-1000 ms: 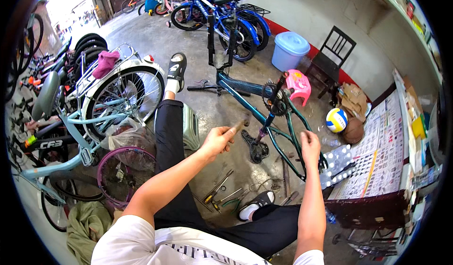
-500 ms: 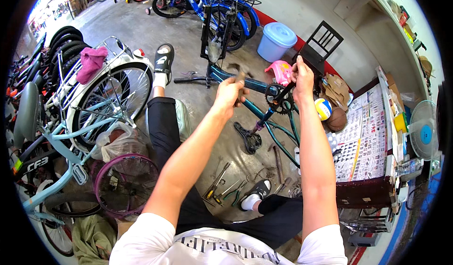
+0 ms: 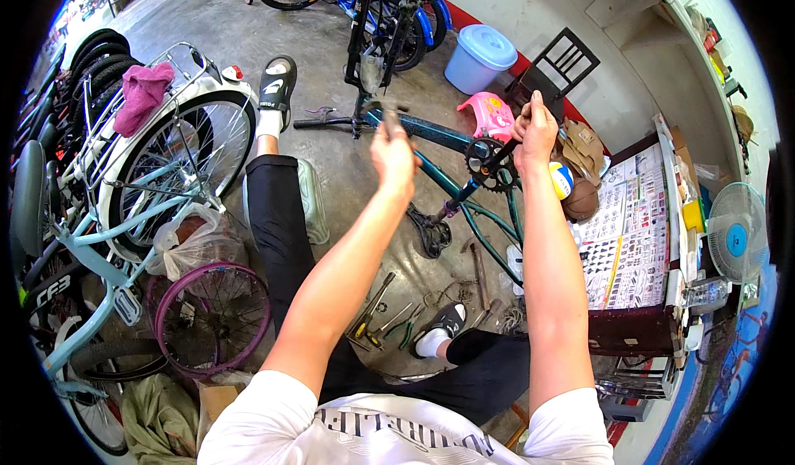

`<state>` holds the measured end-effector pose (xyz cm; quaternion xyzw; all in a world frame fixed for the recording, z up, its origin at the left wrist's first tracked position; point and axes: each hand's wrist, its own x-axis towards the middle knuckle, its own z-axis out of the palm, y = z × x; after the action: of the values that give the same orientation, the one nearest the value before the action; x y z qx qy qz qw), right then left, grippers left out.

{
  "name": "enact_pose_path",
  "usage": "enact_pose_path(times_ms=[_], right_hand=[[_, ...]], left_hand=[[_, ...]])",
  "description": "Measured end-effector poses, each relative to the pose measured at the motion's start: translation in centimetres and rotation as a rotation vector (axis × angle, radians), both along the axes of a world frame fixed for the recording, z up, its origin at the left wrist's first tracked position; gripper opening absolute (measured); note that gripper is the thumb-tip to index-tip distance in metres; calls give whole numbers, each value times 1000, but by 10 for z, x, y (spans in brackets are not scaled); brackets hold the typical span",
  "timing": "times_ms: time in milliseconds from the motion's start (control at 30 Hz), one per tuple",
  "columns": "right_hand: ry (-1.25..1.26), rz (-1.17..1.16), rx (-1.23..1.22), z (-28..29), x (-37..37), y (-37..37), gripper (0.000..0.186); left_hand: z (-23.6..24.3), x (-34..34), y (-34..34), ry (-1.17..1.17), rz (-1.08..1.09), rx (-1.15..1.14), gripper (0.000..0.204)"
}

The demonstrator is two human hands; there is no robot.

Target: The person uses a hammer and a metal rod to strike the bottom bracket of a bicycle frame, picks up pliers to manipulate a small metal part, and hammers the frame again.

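An upside-down teal bicycle frame (image 3: pixel 435 134) rests with its black saddle (image 3: pixel 429 233) on the floor, its black fork (image 3: pixel 362 47) pointing up. My left hand (image 3: pixel 393 154) is closed round the handle of a motion-blurred hammer (image 3: pixel 389 113), raised over the down tube. My right hand (image 3: pixel 534 134) is closed at the upper end of a dark crank arm (image 3: pixel 503 160), just above the chainring (image 3: pixel 484 163); whether anything small is also in its fingers I cannot make out. Screwdrivers (image 3: pixel 364 320), pliers (image 3: pixel 410 328) and other loose tools lie below the frame, between my legs.
Left: a pale-blue bicycle (image 3: pixel 99 258), tires (image 3: pixel 99 67) and purple rim (image 3: pixel 211 320). Behind: blue bicycles (image 3: pixel 389 18), a lidded bucket (image 3: pixel 480 59), pink stool (image 3: pixel 484 113) and chair (image 3: pixel 563 67). Right: balls (image 3: pixel 580 200), a paper-covered cabinet (image 3: pixel 625 225) and fan (image 3: pixel 737 233).
My right hand has risen from beside the rear stays to the crank. My left hand has risen with the hammer toward the upper frame. The view has shifted, showing more of the fan.
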<state>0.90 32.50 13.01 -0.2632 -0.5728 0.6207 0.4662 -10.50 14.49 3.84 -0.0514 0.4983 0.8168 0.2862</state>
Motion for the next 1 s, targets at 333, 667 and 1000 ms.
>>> enact_pose_path(times_ms=[333,667,1000], right_hand=[[85,-34,-35,-3,15,1,43],[94,-2,-31,-9,24,5,41],[118,-6,-17,-2,26,6,47]], left_hand=[[9,-26,4,-118,-194,118,22],[31,-36,9,-33,-530,-38,17],[17,-1,12,-39,-756,-124,14]])
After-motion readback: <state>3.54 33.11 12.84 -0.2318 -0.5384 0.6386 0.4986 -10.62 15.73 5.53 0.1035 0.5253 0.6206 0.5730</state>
